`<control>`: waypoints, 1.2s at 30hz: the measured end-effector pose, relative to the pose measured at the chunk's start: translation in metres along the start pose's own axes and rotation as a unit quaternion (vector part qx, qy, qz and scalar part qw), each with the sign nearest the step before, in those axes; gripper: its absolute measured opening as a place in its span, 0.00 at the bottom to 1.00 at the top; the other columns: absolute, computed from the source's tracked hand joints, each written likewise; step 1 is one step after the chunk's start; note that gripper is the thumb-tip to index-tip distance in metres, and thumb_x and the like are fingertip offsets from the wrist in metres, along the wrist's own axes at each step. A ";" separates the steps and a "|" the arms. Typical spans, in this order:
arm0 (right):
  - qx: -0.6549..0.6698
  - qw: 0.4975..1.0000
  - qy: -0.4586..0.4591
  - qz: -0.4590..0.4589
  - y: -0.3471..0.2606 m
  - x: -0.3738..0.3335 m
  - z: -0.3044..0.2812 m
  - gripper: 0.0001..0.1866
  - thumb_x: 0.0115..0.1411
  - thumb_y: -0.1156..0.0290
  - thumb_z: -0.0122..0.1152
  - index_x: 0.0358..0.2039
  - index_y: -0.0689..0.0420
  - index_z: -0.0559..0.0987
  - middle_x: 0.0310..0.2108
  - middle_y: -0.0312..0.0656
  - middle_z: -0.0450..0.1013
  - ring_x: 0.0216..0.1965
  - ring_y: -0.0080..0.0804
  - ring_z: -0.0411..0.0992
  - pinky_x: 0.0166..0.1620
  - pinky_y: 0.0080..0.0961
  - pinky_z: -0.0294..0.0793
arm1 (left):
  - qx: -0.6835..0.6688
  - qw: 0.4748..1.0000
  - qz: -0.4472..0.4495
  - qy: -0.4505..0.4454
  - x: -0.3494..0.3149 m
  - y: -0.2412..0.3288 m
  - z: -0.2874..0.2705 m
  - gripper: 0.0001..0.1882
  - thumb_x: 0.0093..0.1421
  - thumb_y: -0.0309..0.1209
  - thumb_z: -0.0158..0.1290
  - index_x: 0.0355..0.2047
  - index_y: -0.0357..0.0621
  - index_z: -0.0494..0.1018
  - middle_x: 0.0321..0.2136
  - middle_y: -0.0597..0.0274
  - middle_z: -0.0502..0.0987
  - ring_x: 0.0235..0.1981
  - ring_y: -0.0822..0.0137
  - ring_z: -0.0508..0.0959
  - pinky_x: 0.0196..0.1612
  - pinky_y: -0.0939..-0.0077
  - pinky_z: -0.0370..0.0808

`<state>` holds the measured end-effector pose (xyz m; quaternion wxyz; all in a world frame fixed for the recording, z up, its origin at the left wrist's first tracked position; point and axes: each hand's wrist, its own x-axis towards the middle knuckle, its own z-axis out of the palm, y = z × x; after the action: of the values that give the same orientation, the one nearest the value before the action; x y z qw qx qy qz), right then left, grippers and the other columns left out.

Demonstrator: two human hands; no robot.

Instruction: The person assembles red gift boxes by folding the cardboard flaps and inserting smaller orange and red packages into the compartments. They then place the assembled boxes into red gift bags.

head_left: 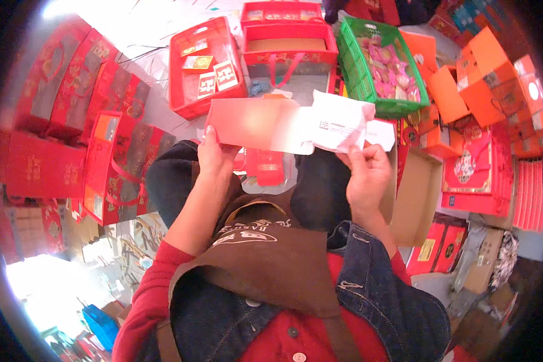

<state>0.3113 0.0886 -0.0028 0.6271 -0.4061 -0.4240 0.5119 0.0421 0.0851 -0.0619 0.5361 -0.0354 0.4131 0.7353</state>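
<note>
My left hand (216,158) is closed on the left end of a long carton (253,123), orange-red fading to white. Its thumb lies on the near corner, and the carton is held level above my knees. At the carton's right end, my right hand (368,175) pinches a white packet (342,122) with small print by its lower right corner. The packet touches or overlaps the white end of the carton; whether any of it is inside, I cannot tell. A white angular flap or piece (380,134) shows beside the packet, just above my right fingers.
Ahead stand a red crate (176,72) with several small packs, an open red gift box (289,58) with a ribbon handle, and a green crate (383,107) of pink packets (385,60). Red gift bags (111,163) line the left; orange boxes (485,57) pile up right.
</note>
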 end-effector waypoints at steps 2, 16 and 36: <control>-0.023 0.999 -0.028 -0.028 -0.001 -0.008 0.021 0.06 0.58 0.83 0.53 0.25 0.64 0.68 0.44 0.53 0.71 0.38 0.28 0.73 0.41 0.24 0.77 | 0.008 0.999 0.040 0.025 -0.008 0.007 0.002 0.19 0.67 0.39 0.38 0.53 0.42 0.61 0.50 0.53 0.68 0.49 0.52 0.71 0.50 0.49 0.70; -0.140 0.963 -0.203 0.104 -0.021 -0.009 0.027 0.08 0.55 0.85 0.53 0.20 0.63 0.68 0.39 0.53 0.72 0.37 0.29 0.73 0.39 0.25 0.78 | 0.015 0.983 0.165 0.078 -0.018 0.022 -0.008 0.19 0.63 0.37 0.48 0.47 0.44 0.54 0.45 0.53 0.66 0.40 0.61 0.74 0.35 0.62 0.78; -0.208 0.890 -0.393 0.098 -0.007 -0.008 0.056 0.12 0.55 0.78 0.59 0.41 0.64 0.73 0.38 0.40 0.73 0.39 0.23 0.71 0.44 0.21 0.69 | 0.022 0.987 -0.073 -0.144 -0.059 -0.013 -0.014 0.19 0.61 0.39 0.50 0.50 0.48 0.62 0.47 0.59 0.71 0.47 0.61 0.73 0.48 0.56 0.72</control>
<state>0.2589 0.0839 0.0202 0.2571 -0.3328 -0.6907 0.5883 0.0728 0.0325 -0.0493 0.6430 0.0529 0.3437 0.6824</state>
